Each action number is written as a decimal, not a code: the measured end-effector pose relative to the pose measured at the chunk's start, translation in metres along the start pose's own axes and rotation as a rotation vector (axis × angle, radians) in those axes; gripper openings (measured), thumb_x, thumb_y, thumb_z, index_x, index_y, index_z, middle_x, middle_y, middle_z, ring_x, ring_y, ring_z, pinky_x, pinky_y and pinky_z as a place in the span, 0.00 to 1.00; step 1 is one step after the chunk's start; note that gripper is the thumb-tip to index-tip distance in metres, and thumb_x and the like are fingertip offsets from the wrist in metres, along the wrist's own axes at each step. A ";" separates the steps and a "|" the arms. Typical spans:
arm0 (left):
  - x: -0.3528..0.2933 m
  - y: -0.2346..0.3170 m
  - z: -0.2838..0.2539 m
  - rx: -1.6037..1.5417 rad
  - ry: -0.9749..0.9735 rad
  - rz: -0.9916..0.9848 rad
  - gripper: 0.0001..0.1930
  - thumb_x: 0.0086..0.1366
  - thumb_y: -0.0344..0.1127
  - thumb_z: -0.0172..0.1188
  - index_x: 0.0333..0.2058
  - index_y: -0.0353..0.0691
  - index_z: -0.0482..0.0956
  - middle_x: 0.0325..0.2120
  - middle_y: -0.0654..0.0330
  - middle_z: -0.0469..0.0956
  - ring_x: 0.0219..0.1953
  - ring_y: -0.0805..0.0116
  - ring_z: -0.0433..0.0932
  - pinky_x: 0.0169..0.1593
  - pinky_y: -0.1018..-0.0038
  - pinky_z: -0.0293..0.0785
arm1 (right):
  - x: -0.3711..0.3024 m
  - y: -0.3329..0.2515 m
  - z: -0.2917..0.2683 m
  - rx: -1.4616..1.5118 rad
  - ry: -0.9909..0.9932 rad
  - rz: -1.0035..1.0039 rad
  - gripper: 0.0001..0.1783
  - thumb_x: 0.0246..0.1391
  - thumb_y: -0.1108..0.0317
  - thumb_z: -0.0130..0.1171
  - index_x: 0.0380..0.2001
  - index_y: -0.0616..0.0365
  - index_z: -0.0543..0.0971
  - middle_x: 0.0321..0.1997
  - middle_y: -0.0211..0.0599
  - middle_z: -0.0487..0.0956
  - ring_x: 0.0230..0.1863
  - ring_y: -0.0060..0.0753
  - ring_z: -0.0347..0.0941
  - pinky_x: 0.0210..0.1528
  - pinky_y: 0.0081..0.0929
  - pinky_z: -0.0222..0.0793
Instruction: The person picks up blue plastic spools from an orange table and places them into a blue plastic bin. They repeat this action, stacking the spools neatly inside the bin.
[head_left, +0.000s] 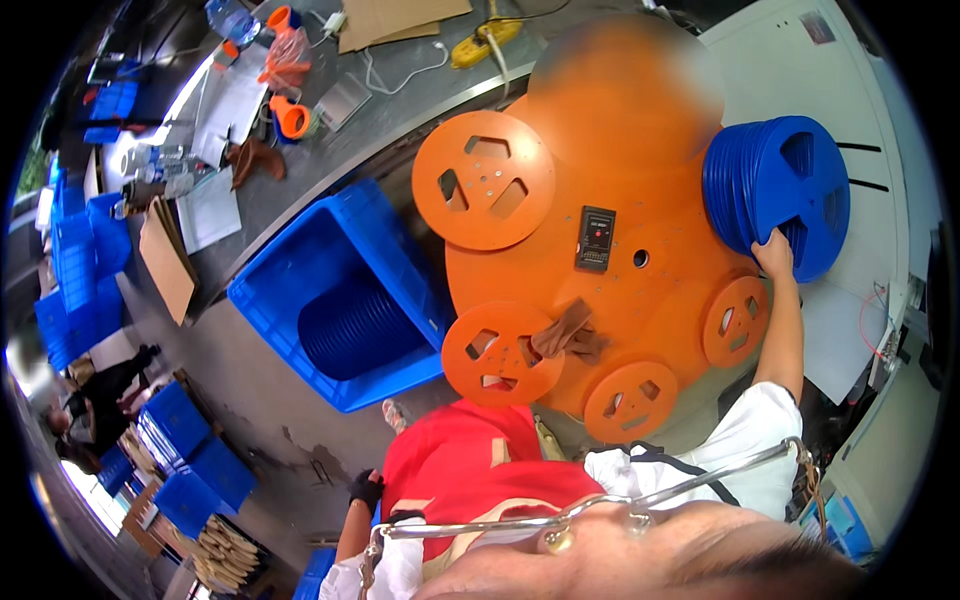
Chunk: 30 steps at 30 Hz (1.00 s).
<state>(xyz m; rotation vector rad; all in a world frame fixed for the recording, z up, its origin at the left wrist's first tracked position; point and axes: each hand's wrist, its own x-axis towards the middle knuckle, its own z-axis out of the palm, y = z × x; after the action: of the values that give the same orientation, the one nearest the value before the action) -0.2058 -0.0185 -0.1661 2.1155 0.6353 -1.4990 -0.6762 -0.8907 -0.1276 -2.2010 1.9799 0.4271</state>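
A thick stack of blue plastic reels (790,190) stands at the right edge of the orange turntable (540,270), cutouts showing in the end face. My right hand (774,256) is closed on the lower rim of this stack, its fingers hooked at a cutout. Low beside my body hangs my left hand (367,488) in a dark glove, away from the reels; its fingers are too small to read. Orange discs with cutouts (484,180) sit around the turntable. A brown cloth or glove (570,332) lies on it, near a small black device (597,239).
A blue crate (290,250) at left holds a row of dark blue reels (360,330). Behind it runs a grey workbench (370,120) with bottles, papers, orange rings and cables. A pale cabinet (800,70) borders the right. Blue bins (190,440) and a person stand at far left.
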 end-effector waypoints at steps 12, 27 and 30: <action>-0.046 0.042 0.071 0.130 0.080 0.182 0.19 0.60 0.44 0.56 0.43 0.36 0.77 0.38 0.58 0.78 0.40 0.69 0.74 0.46 0.73 0.69 | -0.147 -0.202 0.009 0.272 0.350 -0.816 0.16 0.32 0.70 0.67 0.28 0.61 0.74 0.25 0.45 0.74 0.28 0.50 0.72 0.29 0.37 0.69; -0.042 -0.033 0.058 -0.218 0.054 0.151 0.17 0.61 0.41 0.56 0.43 0.33 0.76 0.41 0.55 0.78 0.44 0.65 0.74 0.50 0.71 0.68 | -0.173 -0.414 0.161 -0.074 -0.029 -0.887 0.15 0.39 0.69 0.60 0.34 0.62 0.75 0.32 0.45 0.77 0.35 0.45 0.75 0.42 0.36 0.68; -0.023 -0.043 0.042 0.018 0.054 0.315 0.19 0.62 0.42 0.56 0.45 0.34 0.75 0.40 0.55 0.77 0.43 0.65 0.75 0.49 0.71 0.69 | -0.191 -0.420 0.143 -0.109 -0.115 -0.815 0.21 0.40 0.59 0.65 0.35 0.62 0.74 0.36 0.44 0.78 0.42 0.43 0.74 0.47 0.35 0.65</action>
<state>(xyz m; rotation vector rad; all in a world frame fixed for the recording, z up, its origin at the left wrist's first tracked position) -0.2697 -0.0132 -0.1616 2.1565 0.2887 -1.2816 -0.2926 -0.6176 -0.2364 -2.7088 0.8806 0.5150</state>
